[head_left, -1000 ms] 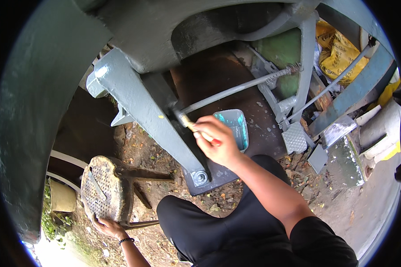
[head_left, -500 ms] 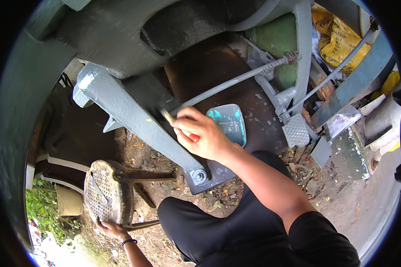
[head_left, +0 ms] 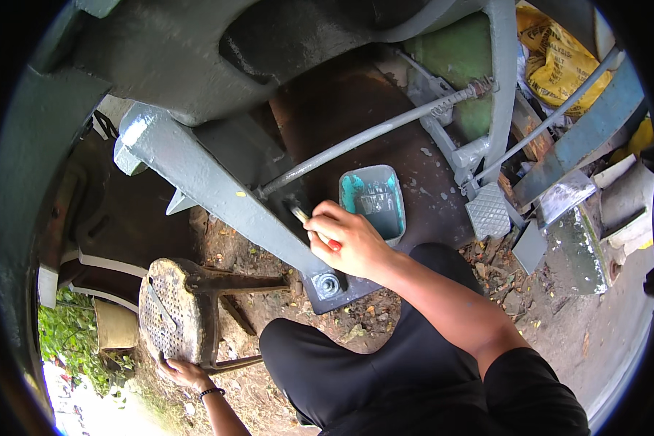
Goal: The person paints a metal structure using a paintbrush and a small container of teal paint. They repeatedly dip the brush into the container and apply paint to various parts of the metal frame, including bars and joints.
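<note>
The right hand grasps a brush, fingers bent round its handle, whose red end shows beneath the palm. The bristles point left, at the inner side of a grey leg; whether they touch it, I cannot tell. To the right of that hand, just beyond it, a tub of grey paint (turquoise smears line its walls) sits on a dark board.

On the near left, the left hand touches the near rim of a stool; with its fingers partly hidden, I cannot tell if it clenches the rim or only rests there. A thin flat strip lies on the holed seat.

Farther off, a rod slants from the leg toward the far right, with a pedal to the right of the tub.
</note>
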Demonstrator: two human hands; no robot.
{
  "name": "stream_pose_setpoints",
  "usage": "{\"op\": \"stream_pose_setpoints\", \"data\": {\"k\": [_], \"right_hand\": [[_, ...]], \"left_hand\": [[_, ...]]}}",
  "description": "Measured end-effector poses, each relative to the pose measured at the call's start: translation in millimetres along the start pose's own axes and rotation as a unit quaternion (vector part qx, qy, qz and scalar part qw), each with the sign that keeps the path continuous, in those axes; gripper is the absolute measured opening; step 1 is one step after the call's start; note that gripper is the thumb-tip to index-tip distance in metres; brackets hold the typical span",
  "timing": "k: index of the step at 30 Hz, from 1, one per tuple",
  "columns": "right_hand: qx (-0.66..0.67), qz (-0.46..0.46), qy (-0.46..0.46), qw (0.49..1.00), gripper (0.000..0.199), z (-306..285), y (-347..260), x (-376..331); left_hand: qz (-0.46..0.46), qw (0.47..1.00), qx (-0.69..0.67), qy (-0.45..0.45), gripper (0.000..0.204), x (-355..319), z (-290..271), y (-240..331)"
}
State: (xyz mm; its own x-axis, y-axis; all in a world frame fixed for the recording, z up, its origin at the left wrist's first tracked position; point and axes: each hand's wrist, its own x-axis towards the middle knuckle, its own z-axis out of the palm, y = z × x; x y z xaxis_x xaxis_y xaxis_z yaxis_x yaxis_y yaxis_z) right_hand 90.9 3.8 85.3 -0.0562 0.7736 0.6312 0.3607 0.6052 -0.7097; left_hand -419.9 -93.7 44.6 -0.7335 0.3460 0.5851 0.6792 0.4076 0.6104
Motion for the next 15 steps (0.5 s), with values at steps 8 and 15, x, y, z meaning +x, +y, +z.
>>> {"op": "stream_pose_setpoints", "data": {"k": [8, 15], "right_hand": [[0.100, -0.063, 0.142, 0.983, 0.015, 3, -14, 57], [0.108, -0.020, 0.066, 0.992, 0.014, -1, -3, 19]], "left_hand": [[-0.030, 0.999, -0.010, -0.029, 0.051, -1, -4, 2], [0.014, 0.999, -0.030, -0.010, 0.047, 5, 0, -6]]}}
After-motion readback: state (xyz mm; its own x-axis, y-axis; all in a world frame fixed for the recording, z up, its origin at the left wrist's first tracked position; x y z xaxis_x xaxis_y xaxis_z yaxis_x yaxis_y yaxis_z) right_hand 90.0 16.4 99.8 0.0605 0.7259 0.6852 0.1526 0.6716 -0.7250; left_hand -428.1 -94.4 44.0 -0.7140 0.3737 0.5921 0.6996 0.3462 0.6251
